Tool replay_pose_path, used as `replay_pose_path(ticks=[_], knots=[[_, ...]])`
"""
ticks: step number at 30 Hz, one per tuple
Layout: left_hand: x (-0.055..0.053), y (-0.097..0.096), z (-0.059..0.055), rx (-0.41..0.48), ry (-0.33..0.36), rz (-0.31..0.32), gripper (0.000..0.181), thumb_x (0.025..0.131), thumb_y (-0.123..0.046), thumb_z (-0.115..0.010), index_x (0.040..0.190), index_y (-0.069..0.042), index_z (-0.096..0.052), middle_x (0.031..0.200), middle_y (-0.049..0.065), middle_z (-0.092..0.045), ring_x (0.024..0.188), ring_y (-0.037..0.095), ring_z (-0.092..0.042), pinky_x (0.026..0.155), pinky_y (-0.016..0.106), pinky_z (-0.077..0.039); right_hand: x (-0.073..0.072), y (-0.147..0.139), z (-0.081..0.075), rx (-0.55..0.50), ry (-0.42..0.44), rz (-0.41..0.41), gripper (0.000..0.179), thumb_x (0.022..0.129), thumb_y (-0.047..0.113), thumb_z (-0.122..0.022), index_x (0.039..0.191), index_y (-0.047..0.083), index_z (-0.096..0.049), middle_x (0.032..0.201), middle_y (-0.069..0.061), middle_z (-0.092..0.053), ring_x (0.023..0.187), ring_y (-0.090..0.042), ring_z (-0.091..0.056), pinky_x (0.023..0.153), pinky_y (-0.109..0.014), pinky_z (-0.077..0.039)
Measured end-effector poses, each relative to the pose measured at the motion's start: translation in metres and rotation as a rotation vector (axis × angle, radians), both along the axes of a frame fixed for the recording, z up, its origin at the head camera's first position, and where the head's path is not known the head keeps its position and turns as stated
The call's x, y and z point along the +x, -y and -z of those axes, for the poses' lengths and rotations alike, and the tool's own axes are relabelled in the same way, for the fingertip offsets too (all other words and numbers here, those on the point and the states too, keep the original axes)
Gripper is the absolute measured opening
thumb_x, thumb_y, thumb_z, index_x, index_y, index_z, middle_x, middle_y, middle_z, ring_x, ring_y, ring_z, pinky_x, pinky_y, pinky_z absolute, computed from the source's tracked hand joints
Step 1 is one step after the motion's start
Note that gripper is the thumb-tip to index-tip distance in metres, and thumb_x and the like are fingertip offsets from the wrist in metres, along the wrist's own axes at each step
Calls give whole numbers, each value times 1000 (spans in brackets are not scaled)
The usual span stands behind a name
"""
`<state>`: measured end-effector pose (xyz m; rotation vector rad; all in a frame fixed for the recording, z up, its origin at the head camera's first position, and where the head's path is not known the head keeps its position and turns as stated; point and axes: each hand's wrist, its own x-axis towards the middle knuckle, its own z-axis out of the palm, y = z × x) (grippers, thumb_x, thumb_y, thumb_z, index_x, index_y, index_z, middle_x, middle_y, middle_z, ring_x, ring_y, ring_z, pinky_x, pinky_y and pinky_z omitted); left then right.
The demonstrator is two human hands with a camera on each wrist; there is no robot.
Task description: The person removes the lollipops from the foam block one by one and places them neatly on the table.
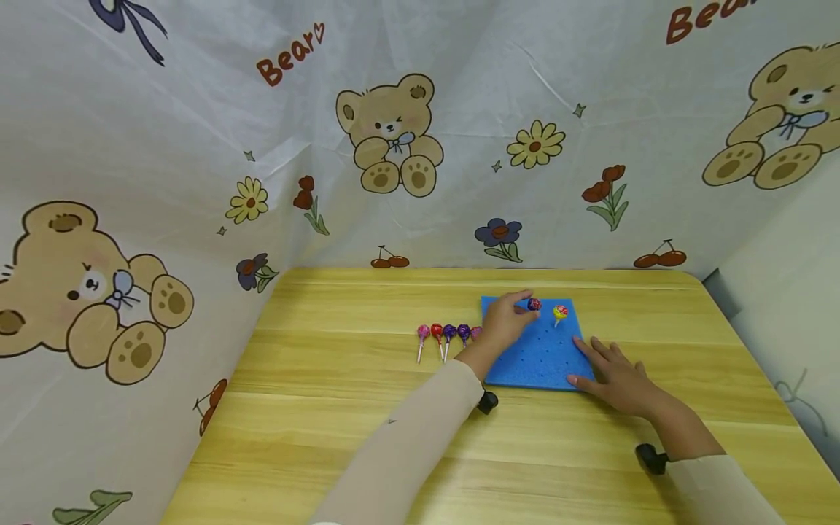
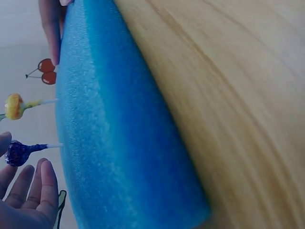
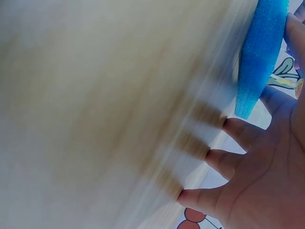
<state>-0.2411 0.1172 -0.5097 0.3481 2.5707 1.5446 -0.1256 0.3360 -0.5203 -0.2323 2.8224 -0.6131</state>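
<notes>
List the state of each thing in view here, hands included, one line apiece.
Left hand: pinching the dark-wrapped lollipop.
Right hand: fingers spread, at the board's right edge.
Blue board: flat on the table, dotted with small holes.
Dark-wrapped lollipop: wrapped, stick down at the board; insertion unclear.
Yellow lollipop: wrapped, standing in the board.
Other lollipops: wrapped, lying in a row.

We see a flat blue foam block [image 1: 528, 370], matt and finely grainy, on a smooth yellow wood-grain tabletop [image 1: 295, 415]. At the block's twelve o'clock, a round purple lollipop [image 1: 534, 304] wears a glossy wrapper (plastic or paper, we cannot tell).
</notes>
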Motion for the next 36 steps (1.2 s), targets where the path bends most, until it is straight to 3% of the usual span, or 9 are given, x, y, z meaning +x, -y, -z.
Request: replay_pose_path(ticks=[5,13,25,36], knots=[[-1,-4,3,-52,-45,10,37,95,-28,-73,131,-24,-69,125,-6,-71,103,9,-69,81,21,-56,1,0,0,2,-15,-3,87,96,58,-59,162,16,-21,161,-35,-21,142,-69,-13,97,-92,-9],[0,-5,4,-38,-68,-4,30,96,-29,-71,125,-22,-72,121,-6,-73,106,9,-68,87,22,-56,0,0,1,3,-13,-6,88,96,58,-59,163,17,-19,161,-35,-20,142,-69,-12,96,-92,-9],[0,-10,5,-74,-88,-21,30,95,-30,-72,124,-26,-72,120,-8,-73,100,6,-69,82,20,-56,2,0,-1,3,-12,-7,88,96,56,-60,163,17,-18,161,-35,-21,141,-69,-14,96,-91,-10],[-1,-6,-9,2,-31,-5,34,96,-30,-71,129,-26,-69,122,-9,-71,104,7,-68,78,21,-55,0,1,-3,5,2,-2,88,96,58,-59,163,16,-20,161,-35,-20,142,-68,-13,98,-91,-9]])
